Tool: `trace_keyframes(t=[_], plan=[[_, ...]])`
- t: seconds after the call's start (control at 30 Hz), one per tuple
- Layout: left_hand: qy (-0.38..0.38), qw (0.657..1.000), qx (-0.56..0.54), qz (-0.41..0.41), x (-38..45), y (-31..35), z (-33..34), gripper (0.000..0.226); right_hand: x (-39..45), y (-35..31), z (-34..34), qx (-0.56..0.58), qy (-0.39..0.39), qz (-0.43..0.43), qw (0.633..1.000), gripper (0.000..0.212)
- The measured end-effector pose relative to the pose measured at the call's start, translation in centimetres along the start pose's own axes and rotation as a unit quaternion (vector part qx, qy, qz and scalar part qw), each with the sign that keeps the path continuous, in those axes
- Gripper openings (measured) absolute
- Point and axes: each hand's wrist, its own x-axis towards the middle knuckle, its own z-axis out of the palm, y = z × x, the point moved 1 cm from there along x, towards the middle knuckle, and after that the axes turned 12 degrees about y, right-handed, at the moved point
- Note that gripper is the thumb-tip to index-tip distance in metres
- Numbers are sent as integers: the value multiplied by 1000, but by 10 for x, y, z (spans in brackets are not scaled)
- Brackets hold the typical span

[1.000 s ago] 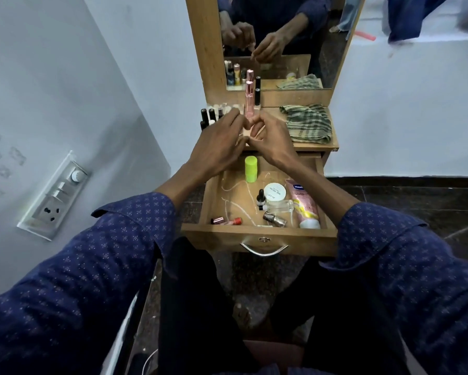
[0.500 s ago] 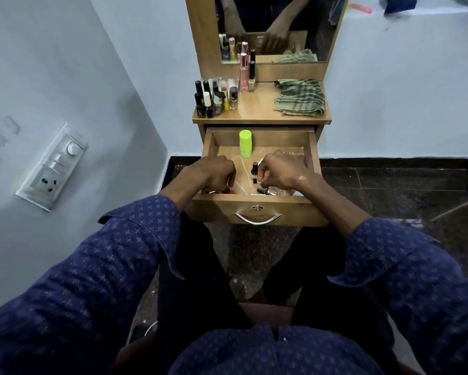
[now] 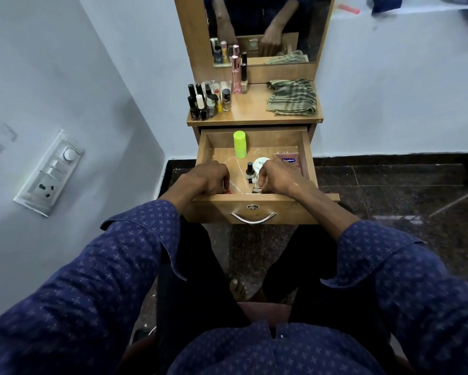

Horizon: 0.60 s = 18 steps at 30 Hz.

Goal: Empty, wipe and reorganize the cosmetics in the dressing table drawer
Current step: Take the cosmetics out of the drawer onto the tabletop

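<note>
Both my hands are down at the near end of the open wooden drawer (image 3: 307,158): my left hand (image 3: 207,178) curls over a small red item (image 3: 228,191), my right hand (image 3: 277,177) over a dark little bottle (image 3: 256,189), though whether either has actually closed on anything I cannot tell. Just beyond, a small black-capped bottle (image 3: 249,170), white round jar (image 3: 260,163), pink tube (image 3: 291,161) and lime-green cylinder (image 3: 239,144) remain; lifting blindly, my knuckles could topple them, so could crowding the wooden tabletop (image 3: 250,109).

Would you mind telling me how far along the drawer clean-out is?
Partly emptied: a cluster of small bottles stands on the tabletop. Both hands, left and right, reach into the drawer, which holds a green bottle, a white jar and a pink tube. The checked cloth lies unused; wiping and reorganizing remain.
</note>
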Motion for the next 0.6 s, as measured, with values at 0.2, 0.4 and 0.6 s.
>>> trace_keyframes(t=[0.2,0.4,0.6], plan=[[-11,999,-29,-33,1,-3,4,20,-2,2,-2,0,-6,-14,1000,13],[-16,997,-72,-38,4,-6,7,20,-1,6,0,32,-2,-8,999,13],[24,977,-205,-61,2,-10,6,17,-1,6,-3,104,16,-34,994,18]])
